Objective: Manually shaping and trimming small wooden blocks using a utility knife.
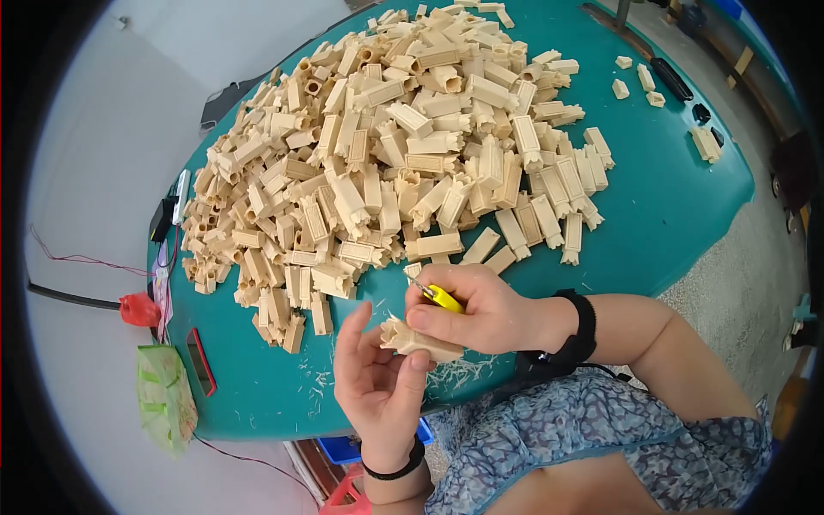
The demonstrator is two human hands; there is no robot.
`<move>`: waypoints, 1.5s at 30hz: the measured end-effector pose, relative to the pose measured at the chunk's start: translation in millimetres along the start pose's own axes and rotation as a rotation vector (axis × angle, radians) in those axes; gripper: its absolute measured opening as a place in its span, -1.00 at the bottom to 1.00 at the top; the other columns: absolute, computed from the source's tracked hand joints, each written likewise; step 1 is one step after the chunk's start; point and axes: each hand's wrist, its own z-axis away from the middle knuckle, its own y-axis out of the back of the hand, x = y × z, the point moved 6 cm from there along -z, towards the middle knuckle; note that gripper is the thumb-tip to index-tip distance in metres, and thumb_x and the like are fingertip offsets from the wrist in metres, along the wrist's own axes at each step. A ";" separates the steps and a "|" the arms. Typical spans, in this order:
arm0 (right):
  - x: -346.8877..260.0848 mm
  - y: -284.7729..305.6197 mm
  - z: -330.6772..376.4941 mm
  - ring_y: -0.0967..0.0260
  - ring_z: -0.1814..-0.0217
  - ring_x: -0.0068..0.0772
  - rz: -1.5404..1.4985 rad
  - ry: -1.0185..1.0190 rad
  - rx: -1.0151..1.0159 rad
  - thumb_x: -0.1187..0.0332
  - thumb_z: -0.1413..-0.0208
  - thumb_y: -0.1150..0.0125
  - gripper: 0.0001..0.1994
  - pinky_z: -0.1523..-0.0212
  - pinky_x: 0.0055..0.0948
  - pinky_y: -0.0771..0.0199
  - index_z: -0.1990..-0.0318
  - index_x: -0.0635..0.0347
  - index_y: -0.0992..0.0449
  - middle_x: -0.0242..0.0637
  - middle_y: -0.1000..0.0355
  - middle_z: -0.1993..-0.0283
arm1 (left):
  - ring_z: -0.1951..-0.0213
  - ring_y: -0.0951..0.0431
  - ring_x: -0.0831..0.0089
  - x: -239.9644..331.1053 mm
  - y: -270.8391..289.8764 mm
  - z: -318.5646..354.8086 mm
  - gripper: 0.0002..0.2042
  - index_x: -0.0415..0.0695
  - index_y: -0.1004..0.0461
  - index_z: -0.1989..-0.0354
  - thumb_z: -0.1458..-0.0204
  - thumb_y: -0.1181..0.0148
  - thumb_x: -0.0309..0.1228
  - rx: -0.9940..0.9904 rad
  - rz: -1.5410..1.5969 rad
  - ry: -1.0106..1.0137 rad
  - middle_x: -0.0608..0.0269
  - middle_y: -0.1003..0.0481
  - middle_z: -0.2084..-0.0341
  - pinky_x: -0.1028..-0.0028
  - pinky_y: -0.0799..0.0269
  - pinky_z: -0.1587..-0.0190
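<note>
Near the table's front edge, my left hand (382, 386) grips a cream plastic rectangular piece (433, 348) with a jagged, crown-like end. Its thumb presses the near side, and the jagged end points left. My right hand (476, 309) is closed around a yellow-handled tool (445, 299) with a thin metal tip, held just above the piece; the tip is clear of the jagged end. Right thumb and fingers also come close to the piece's far side, where I cannot tell if they touch. Beyond both hands rises a big heap of similar cream pieces (429, 142).
Thin pale shavings (468, 373) lie on the green tabletop (661, 215) by my hands. Several loose pieces (705, 146) and a black cylindrical object (671, 79) rest at the far right. A red-edged flat object (202, 362) and a green plastic bag (165, 396) are at left.
</note>
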 end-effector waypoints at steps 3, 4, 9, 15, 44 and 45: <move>2.6 -0.9 -0.7 -0.15 0.44 -0.71 0.115 0.011 0.026 0.40 -0.05 -0.06 -0.90 0.45 -0.65 -0.17 0.34 0.23 -0.35 -0.45 -0.27 0.47 | 0.27 -0.46 0.47 -5.1 5.3 2.2 -0.60 -0.30 -0.25 0.11 0.17 -0.19 -0.68 0.047 0.060 -0.050 0.18 -0.39 0.30 0.53 -0.46 0.22; 3.2 -4.4 -0.2 -0.15 0.44 -0.71 0.066 0.019 -0.014 0.40 -0.05 -0.06 -0.90 0.45 -0.65 -0.17 0.34 0.23 -0.35 -0.45 -0.27 0.47 | 0.26 -0.45 0.49 -4.6 6.7 4.2 -0.64 -0.28 -0.26 0.18 0.19 -0.21 -0.70 0.014 0.072 -0.092 0.18 -0.38 0.30 0.52 -0.46 0.22; -4.0 -0.8 5.9 -0.18 0.49 -0.62 0.168 0.126 0.065 0.28 -0.05 -0.09 -0.76 0.51 -0.59 -0.18 0.27 0.30 -0.31 -0.36 -0.27 0.45 | 0.26 -0.44 0.52 -11.4 26.5 14.9 -0.68 -0.24 -0.29 0.27 0.21 -0.22 -0.72 0.128 0.025 -0.086 0.18 -0.37 0.29 0.59 -0.43 0.26; -10.5 -12.4 11.7 -0.19 0.59 -0.47 0.360 0.253 -0.003 0.22 -0.05 -0.04 -0.74 0.58 -0.55 -0.16 0.32 0.28 -0.34 -0.28 -0.26 0.52 | 0.25 -0.45 0.47 -4.3 42.1 24.4 -0.75 -0.25 -0.29 0.30 0.16 -0.17 -0.71 0.293 0.082 -0.217 0.09 -0.37 0.23 0.59 -0.43 0.27; -8.4 -39.8 18.1 -0.25 0.69 -0.27 0.505 0.337 -0.190 0.27 0.04 -0.16 -0.78 0.71 -0.44 -0.21 0.49 0.24 -0.37 -0.27 -0.27 0.65 | 0.18 -0.47 0.18 14.8 29.2 53.8 -0.67 -0.26 -0.40 0.26 0.28 -0.19 -0.76 0.298 -0.683 -0.674 -0.09 -0.28 0.10 0.42 -0.47 0.23; -8.7 -40.0 18.1 -0.25 0.69 -0.27 0.505 0.346 -0.187 0.27 0.04 -0.16 -0.78 0.71 -0.44 -0.21 0.49 0.24 -0.37 -0.27 -0.27 0.65 | 0.18 -0.47 0.18 14.9 29.4 54.1 -0.67 -0.26 -0.40 0.26 0.28 -0.19 -0.76 0.297 -0.682 -0.674 -0.09 -0.28 0.10 0.42 -0.47 0.23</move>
